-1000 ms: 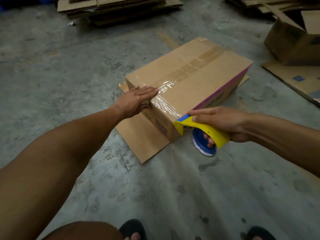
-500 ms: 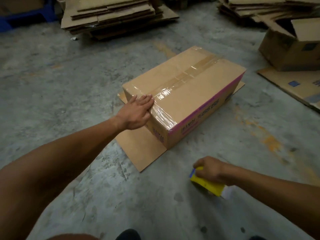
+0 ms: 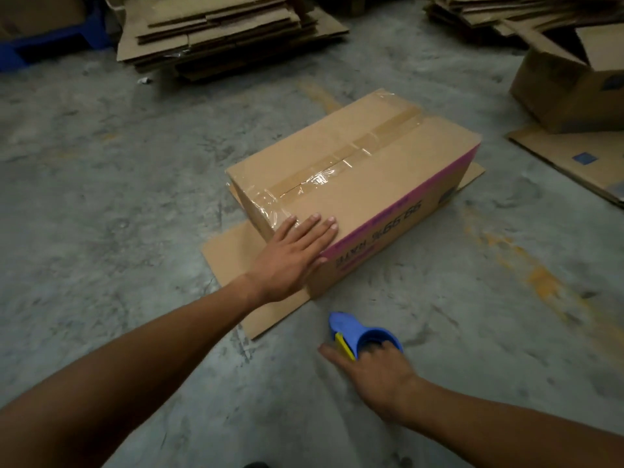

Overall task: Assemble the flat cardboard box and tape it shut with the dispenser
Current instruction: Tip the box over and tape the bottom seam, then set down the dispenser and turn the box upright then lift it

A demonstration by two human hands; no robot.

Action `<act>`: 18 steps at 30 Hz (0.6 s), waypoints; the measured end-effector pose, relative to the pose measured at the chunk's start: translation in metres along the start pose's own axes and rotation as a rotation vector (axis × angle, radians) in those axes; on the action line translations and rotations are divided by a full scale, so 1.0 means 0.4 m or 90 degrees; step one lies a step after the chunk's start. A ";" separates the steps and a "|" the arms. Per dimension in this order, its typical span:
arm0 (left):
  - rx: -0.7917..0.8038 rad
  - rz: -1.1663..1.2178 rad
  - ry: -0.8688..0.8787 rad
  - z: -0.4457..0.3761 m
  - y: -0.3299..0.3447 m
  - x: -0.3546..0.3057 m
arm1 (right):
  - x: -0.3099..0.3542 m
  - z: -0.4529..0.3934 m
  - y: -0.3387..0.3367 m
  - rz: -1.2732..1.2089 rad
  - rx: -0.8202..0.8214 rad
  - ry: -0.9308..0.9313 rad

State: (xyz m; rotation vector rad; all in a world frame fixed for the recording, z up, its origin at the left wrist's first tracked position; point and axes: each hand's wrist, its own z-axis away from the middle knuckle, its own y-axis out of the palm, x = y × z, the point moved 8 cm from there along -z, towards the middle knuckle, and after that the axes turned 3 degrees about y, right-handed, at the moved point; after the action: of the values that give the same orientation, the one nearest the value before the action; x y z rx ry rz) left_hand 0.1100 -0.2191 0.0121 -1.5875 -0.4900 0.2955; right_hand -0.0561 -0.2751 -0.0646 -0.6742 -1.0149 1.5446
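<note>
A brown cardboard box (image 3: pixel 371 170) with a pink edge stripe stands closed on the concrete floor, clear tape running along its top seam and down the near end. My left hand (image 3: pixel 293 258) lies flat on the box's near top corner, fingers spread. The blue and yellow tape dispenser (image 3: pixel 358 329) rests on the floor just in front of the box. My right hand (image 3: pixel 381 376) is on it, fingers hooked into its round blue core and thumb stretched out to the left.
A flat cardboard sheet (image 3: pixel 236 258) lies under the box. Stacks of flattened cardboard (image 3: pixel 219 32) sit at the back, with more (image 3: pixel 506 11) at the far right. An open box (image 3: pixel 567 89) stands on a flat sheet (image 3: pixel 567 157) at right. A blue pallet (image 3: pixel 44 45) is far left.
My right hand pulled the dispenser off the box's near end and lowered it to the floor. My left hand slid from the left corner to the near right corner of the top.
</note>
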 end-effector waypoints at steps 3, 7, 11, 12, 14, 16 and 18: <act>0.028 0.011 0.019 0.101 -0.004 0.106 | 0.047 -0.018 0.007 0.094 0.039 -0.057; 0.056 0.057 -0.060 0.262 -0.009 0.259 | 0.084 -0.063 -0.097 0.104 -0.048 -0.078; 0.016 0.098 -0.181 0.401 -0.028 0.339 | 0.087 -0.084 -0.329 0.008 -0.317 -0.126; -0.004 0.120 -0.235 0.420 -0.032 0.349 | 0.071 -0.093 -0.384 -0.006 -0.390 -0.127; -0.052 0.175 -0.346 0.434 -0.035 0.359 | 0.003 -0.124 -0.480 -0.076 -0.507 -0.107; -0.087 0.221 -0.443 0.417 -0.031 0.364 | -0.095 -0.161 -0.549 -0.090 -0.571 -0.042; -0.092 0.260 -0.531 0.386 -0.024 0.388 | -0.231 -0.209 -0.560 -0.049 -0.541 0.121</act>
State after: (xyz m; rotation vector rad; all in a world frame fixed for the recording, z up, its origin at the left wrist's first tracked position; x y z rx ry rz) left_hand 0.1710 -0.0089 0.0253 -1.6546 -0.8264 1.2840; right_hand 0.1430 -0.3405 0.0833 -1.3133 -1.5282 0.9118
